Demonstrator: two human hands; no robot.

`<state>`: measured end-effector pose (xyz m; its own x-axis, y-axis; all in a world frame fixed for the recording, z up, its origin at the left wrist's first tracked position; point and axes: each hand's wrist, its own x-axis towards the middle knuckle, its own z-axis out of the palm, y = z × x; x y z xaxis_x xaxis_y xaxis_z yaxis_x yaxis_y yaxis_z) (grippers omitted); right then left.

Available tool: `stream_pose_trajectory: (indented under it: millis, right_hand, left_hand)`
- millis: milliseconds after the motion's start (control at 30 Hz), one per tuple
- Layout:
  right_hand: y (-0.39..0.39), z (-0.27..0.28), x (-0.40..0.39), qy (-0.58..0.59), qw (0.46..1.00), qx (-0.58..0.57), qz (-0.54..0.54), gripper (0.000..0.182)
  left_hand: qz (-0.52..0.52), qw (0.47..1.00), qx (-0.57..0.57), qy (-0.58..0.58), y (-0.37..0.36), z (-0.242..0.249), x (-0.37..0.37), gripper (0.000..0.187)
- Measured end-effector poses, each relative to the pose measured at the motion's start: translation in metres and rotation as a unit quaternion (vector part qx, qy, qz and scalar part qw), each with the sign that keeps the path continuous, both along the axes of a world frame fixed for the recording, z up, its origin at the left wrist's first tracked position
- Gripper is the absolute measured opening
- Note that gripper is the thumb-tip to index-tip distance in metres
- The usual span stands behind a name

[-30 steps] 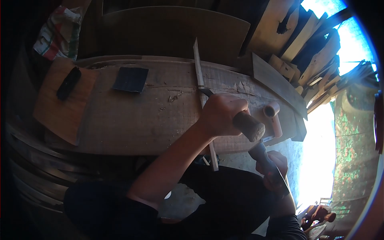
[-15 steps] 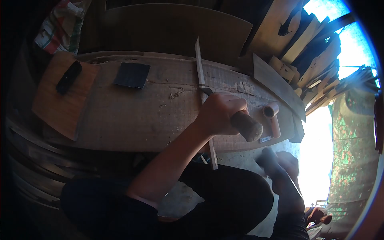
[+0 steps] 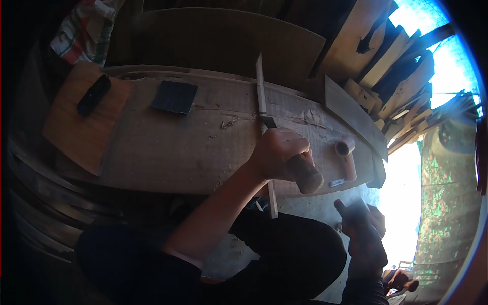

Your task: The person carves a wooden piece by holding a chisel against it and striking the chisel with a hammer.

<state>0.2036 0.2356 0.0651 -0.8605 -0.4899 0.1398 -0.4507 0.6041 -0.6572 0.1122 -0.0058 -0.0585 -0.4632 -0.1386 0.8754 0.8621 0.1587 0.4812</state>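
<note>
Left hand [image 3: 277,154] gripping chisel [image 3: 307,176], right hand [image 3: 375,220] gripping blurred tool [image 3: 353,209]; for clean cut, best hold blade [image 3: 269,122] square to wood strip [image 3: 261,91]

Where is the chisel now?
In the head view, the chisel is in the left hand, its blade at the thin wooden strip, right of the dark square sheet.
</note>
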Motion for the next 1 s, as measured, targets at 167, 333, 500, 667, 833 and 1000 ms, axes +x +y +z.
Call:
stream_pose_trajectory:
  millis: [167,333,500,667,833,1000]
  right_hand:
    - [-0.019,0.006,-0.017,0.05,0.989,0.083,0.111,0.026]
    - [-0.022,-0.004,-0.004,0.176,0.973,0.003,0.15,0.013]
    - [-0.026,0.01,-0.021,0.133,0.96,0.126,0.213,0.04]
    - [-0.024,-0.01,-0.02,0.218,0.948,-0.011,0.234,0.055]
    - [-0.02,-0.003,-0.035,0.112,0.966,0.095,0.212,0.034]
    - [-0.015,-0.009,-0.029,0.175,0.951,-0.014,0.256,0.04]
  left_hand:
    - [0.014,1.0,-0.016,0.018,0.0,-0.002,0.003,0.022]
    - [-0.01,1.0,-0.005,0.006,-0.001,-0.005,0.007,0.023]
    - [0.027,0.998,-0.054,-0.001,0.003,-0.006,0.0,0.021]
    - [0.003,0.999,-0.036,0.002,0.003,-0.007,0.003,0.019]
    - [0.016,0.998,-0.062,0.013,0.002,-0.002,0.0,0.02]
    - [0.022,0.999,-0.049,0.002,0.006,-0.003,0.003,0.021]
